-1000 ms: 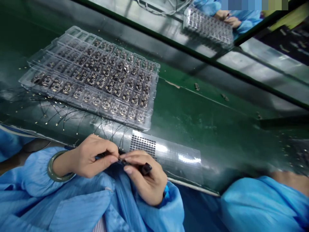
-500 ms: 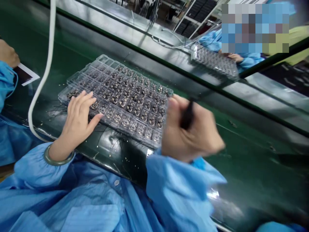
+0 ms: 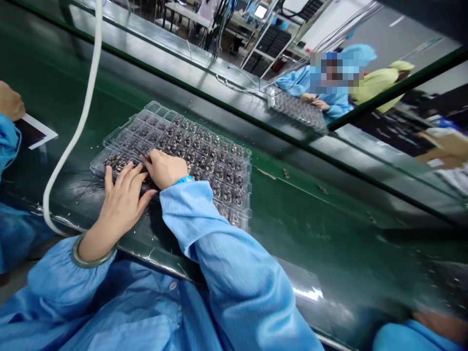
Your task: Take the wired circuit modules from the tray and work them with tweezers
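A stack of clear plastic compartment trays [image 3: 249,199] lies at a slant on the green bench, its cells holding many small dark electronic parts. My left hand [image 3: 124,195] rests on the near left edge with its fingers spread over the loose small electronic parts [image 3: 116,160]. Just beyond it, my right hand [image 3: 167,168] is closed in a pinch low over the tray's left portion. Its fingertips point left, and whatever they hold is hidden. My right forearm covers part of the near row.
A white cable [image 3: 89,97] hangs down left of the trays. Farther left, another person's hand [image 3: 10,102] is by a white-bordered dark sheet [image 3: 44,132]. Across a metal rail, a co-worker handles a similar tray [image 3: 298,109]. A blue sleeve [image 3: 405,336] shows at lower right.
My right hand, closed on something dark, has swung from the tray's right side to its left part, beside my left hand. My left hand stays on the near left edge; the camera view has shifted.
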Motion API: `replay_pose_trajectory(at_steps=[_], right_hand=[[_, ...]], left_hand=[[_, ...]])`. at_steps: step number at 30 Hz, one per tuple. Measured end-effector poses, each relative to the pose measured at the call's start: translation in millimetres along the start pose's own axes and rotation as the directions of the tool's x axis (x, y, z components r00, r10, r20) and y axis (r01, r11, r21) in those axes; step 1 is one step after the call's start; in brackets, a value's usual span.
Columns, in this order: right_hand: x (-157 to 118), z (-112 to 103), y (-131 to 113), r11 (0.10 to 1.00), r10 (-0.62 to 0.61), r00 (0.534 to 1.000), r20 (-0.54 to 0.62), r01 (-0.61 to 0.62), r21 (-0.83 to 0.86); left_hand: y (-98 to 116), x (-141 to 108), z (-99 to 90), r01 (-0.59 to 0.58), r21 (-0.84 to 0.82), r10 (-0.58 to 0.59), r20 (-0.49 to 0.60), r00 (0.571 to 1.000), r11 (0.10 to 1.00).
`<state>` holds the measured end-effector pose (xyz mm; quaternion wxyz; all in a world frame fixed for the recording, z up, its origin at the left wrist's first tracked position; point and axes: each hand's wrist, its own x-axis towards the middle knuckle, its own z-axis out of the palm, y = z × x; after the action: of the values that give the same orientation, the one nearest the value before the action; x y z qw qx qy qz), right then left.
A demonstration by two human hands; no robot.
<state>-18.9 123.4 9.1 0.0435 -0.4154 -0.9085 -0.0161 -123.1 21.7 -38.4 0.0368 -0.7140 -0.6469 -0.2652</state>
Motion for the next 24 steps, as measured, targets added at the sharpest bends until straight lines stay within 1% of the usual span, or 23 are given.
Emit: replay_pose_trajectory(at_steps=[3, 6, 10, 11, 13, 15, 16, 19, 21, 23, 24], right_hand=[[-7, -5, 1, 0.996, 0.038, 0.999, 0.011, -0.039, 0.077], [-12, -9, 2, 0.992, 0.059, 0.998, -0.025, -0.056, 0.116], [-17, -9, 5, 0.987, 0.006, 1.0, 0.024, -0.01, 0.159], [-20, -12, 5, 0.986, -0.005, 1.0, 0.021, 0.001, 0.169], [-31, -22, 6, 0.984, 0.007, 0.999, -0.032, -0.001, 0.176], [-50, -40, 6, 0.986, 0.046, 0.995, -0.094, -0.03, 0.162], [-62, -51, 6, 0.988, 0.064, 0.992, -0.104, -0.048, 0.15], [-102, -79, 6, 0.99, 0.093, 0.992, -0.085, -0.083, 0.118], [-128, -89, 5, 0.99, 0.086, 0.991, -0.099, -0.074, 0.123], [-150, -90, 3, 0.988, 0.092, 0.988, -0.125, -0.074, 0.138], [-159, -88, 3, 0.986, 0.099, 0.986, -0.132, -0.079, 0.144]], left_hand=[[0, 0, -1.2, 0.007, -0.01, -0.007, -0.014, 1.0, 1.0], [0, 0, -2.3, 0.013, 0.01, -0.013, -0.018, 1.0, 1.0], [0, 1, -4.6, 0.027, 0.04, -0.026, -0.005, 1.0, 0.999], [0, 2, -5.3, 0.031, 0.043, -0.031, -0.001, 1.0, 0.999], [-2, 4, -7.1, 0.04, 0.055, -0.04, 0.003, 0.999, 0.998], [-4, 7, -9.8, 0.037, 0.079, -0.038, 0.015, 0.999, 0.996], [-6, 9, -11.4, 0.029, 0.097, -0.032, 0.028, 0.999, 0.995], [-11, 17, -17.5, -0.004, 0.164, -0.013, 0.101, 0.995, 0.986], [-16, 23, -21.6, -0.03, 0.208, -0.008, 0.179, 0.984, 0.978], [-21, 31, -24.6, -0.085, 0.231, 0.018, 0.276, 0.961, 0.969], [-25, 35, -25.6, -0.103, 0.232, 0.031, 0.293, 0.955, 0.967]])
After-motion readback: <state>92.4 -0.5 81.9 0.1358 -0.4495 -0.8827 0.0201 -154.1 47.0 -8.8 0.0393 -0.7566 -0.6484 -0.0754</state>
